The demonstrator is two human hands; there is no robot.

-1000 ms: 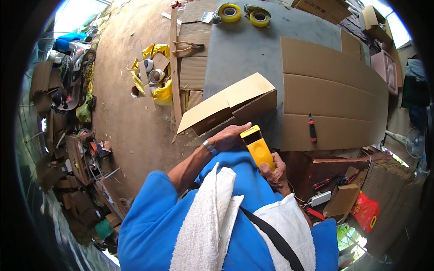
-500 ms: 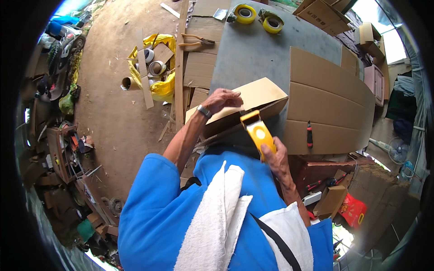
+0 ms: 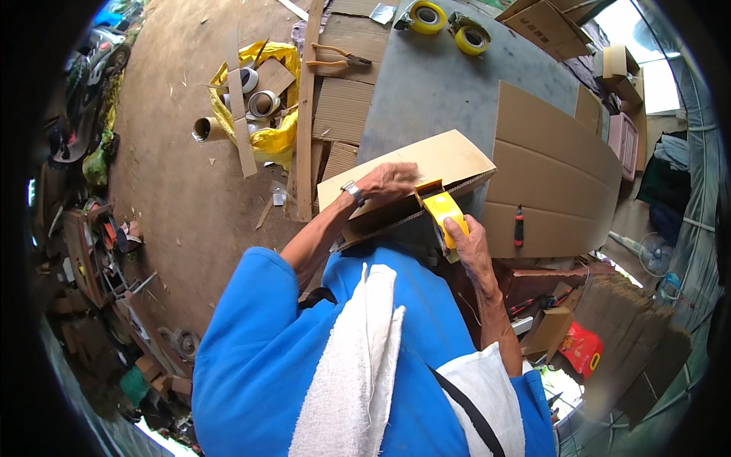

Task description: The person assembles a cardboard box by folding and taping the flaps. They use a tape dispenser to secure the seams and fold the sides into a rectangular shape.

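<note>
A cardboard box [image 3: 442,156] lies slantwise at the near edge of the grey tabletop, its long top panel facing up and a dark gap along its near side. My left hand [image 3: 388,181], with a watch on the wrist, lies over that top panel; the fingers are stretched out and slightly blurred. In my right hand [image 3: 472,244] is a yellow tape dispenser [image 3: 444,209], tilted with its head against the box's near top edge, close to my left fingertips. Whether tape runs between dispenser and box, I cannot tell.
A flat cardboard sheet [image 3: 552,175] covers the table's right side, with a red-and-black utility knife [image 3: 519,226] on it. Two yellow tape rolls in dispensers [image 3: 472,39] sit at the far edge. Pliers [image 3: 340,59] lie left; a yellow bag [image 3: 274,141] of tape cores stands on the floor.
The tape dispenser has come up against the box edge in my right hand. My left hand has shifted slightly right and flattened over the panel. The whole view has shifted slightly.
</note>
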